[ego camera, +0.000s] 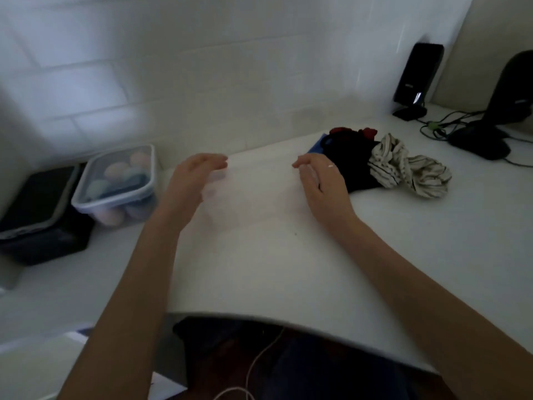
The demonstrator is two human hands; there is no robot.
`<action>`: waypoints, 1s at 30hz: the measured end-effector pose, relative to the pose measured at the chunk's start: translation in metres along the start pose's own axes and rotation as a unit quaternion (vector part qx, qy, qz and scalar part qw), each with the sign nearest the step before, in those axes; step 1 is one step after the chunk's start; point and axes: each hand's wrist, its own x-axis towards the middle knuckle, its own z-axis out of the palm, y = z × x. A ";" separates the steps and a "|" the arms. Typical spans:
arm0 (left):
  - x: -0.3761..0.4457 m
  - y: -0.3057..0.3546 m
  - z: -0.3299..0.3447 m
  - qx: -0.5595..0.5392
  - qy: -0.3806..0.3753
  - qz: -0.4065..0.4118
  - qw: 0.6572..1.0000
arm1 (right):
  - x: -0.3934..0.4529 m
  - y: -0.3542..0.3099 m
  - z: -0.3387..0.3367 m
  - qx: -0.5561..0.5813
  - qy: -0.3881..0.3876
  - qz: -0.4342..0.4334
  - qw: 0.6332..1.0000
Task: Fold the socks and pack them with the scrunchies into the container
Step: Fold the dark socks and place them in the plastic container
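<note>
Both forearms reach in over the near edge of the white worktop (288, 269), and the two hands hover above its middle, facing each other with a gap between. Fingers of the left hand (193, 180) are straight and relaxed, holding nothing; the right hand (323, 183) is likewise loose and empty, its knuckles just beside the dark socks (354, 160). Something faint and clear seems to lie between the palms, perhaps the container, but blur leaves that uncertain.

Toward the far right corner sits the pile: the dark socks bunched in a heap, a blue piece (317, 145) poking out at the left, red fabric (357, 131) behind, and a cream striped scrunchie (403, 166) touching the heap on its right. Nothing looks folded yet, so the task seems at its start.

A good next move, as I judge it, is to draw one sock out of the heap onto the bare middle, flatten it, then fold it; tugging the whole heap would drag the scrunchie along.

Off the left edge, lower down, stands a lidded clear tub (115, 183) of pastel round things.
</note>
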 end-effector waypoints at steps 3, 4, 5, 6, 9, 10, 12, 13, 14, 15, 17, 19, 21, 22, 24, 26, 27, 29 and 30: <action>-0.018 -0.013 -0.002 -0.129 -0.003 -0.017 0.991 | -0.011 -0.013 -0.002 0.012 0.001 0.009 1.000; -0.023 -0.017 -0.002 -0.099 -0.008 -0.002 0.995 | -0.015 -0.015 -0.003 0.011 -0.002 0.015 1.000; -0.028 -0.022 -0.004 -0.058 -0.023 0.017 0.998 | -0.018 -0.017 -0.004 0.013 -0.007 0.022 1.000; -0.031 -0.026 -0.006 -0.017 -0.047 0.031 0.998 | -0.021 -0.018 -0.005 0.016 -0.012 0.037 0.999; -0.038 -0.034 -0.010 0.056 -0.105 0.036 0.992 | -0.024 -0.018 -0.006 0.016 -0.007 0.074 0.997; -0.040 -0.033 -0.009 0.070 -0.098 0.041 0.992 | -0.023 -0.019 -0.006 0.021 0.002 0.076 0.997; -0.038 -0.032 -0.006 0.092 -0.073 0.061 0.991 | -0.022 -0.018 -0.005 0.046 0.037 0.085 0.995; -0.037 -0.032 -0.003 0.094 -0.070 0.072 0.990 | -0.021 -0.017 -0.006 0.061 0.062 0.088 0.992; -0.036 -0.033 -0.002 0.096 -0.071 0.082 0.990 | -0.021 -0.017 -0.007 0.073 0.091 0.088 0.989; -0.036 -0.034 0.000 0.100 -0.074 0.091 0.988 | -0.020 -0.018 -0.009 0.081 0.118 0.081 0.986; -0.034 -0.036 0.001 0.102 -0.074 0.095 0.988 | -0.016 -0.020 -0.011 0.076 0.151 0.058 0.984; -0.031 -0.040 0.002 0.099 -0.076 0.101 0.987 | -0.007 -0.020 -0.013 0.054 0.149 0.019 0.987; -0.029 -0.042 0.003 0.093 -0.082 0.088 0.988 | 0.005 -0.018 -0.012 0.044 0.112 -0.004 0.993; -0.027 -0.042 0.004 0.086 -0.084 0.076 0.990 | 0.011 -0.019 -0.011 0.032 0.083 -0.006 0.996; -0.023 -0.043 0.003 0.063 -0.083 0.055 0.993 | 0.024 -0.018 -0.007 -0.012 0.009 -0.003 1.000; -0.022 -0.042 0.003 0.055 -0.076 0.044 0.995 | 0.036 -0.016 -0.004 -0.067 -0.098 0.011 0.993; -0.022 -0.044 0.003 0.058 -0.076 0.043 0.994 | 0.042 -0.016 -0.003 -0.097 -0.168 0.028 0.981; -0.020 -0.047 0.001 0.065 -0.084 0.043 0.993 | 0.053 -0.014 -0.003 -0.169 -0.291 0.064 0.939; -0.018 -0.049 0.001 0.065 -0.090 0.042 0.993 | 0.056 -0.013 -0.004 -0.203 -0.319 0.068 0.923</action>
